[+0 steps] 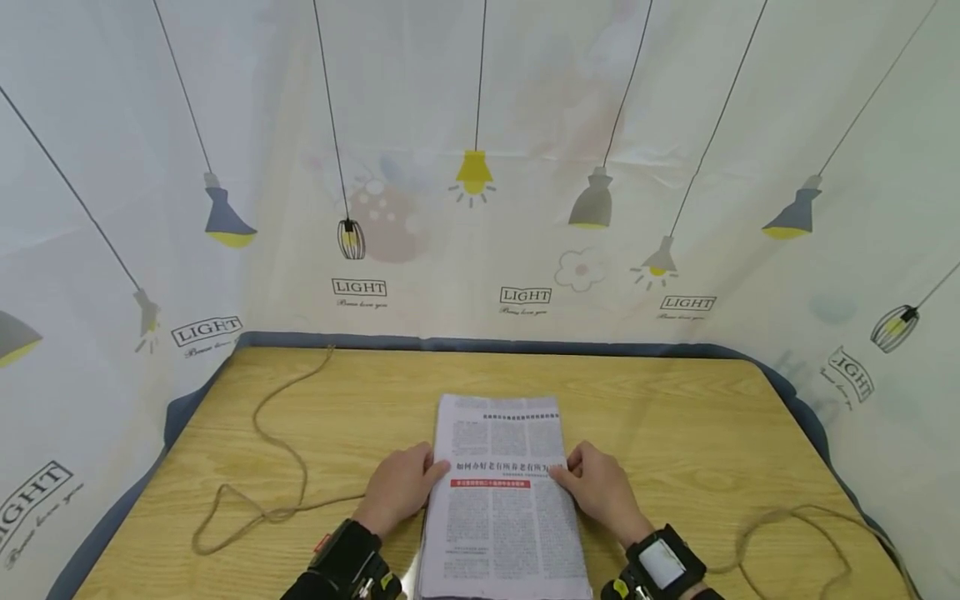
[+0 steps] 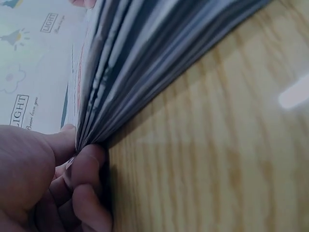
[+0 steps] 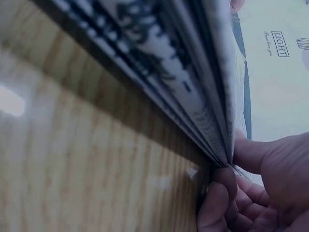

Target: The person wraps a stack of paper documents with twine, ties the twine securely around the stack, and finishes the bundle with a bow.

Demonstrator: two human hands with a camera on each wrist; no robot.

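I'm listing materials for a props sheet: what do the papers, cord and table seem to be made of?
Papers: thin, matte newsprint, judging by the printed columns and many thin layers.
Cord: perhaps jute or similar fibre, dull tan; its weave is too small to tell.
Table: wood or wood-look laminate, glossy; grain shows and light glares off it.

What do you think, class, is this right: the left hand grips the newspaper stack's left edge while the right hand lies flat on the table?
The right hand isn't flat on the table: the right wrist view shows it pinching the newspaper stack at its right edge between thumb and fingers. The rest is right.
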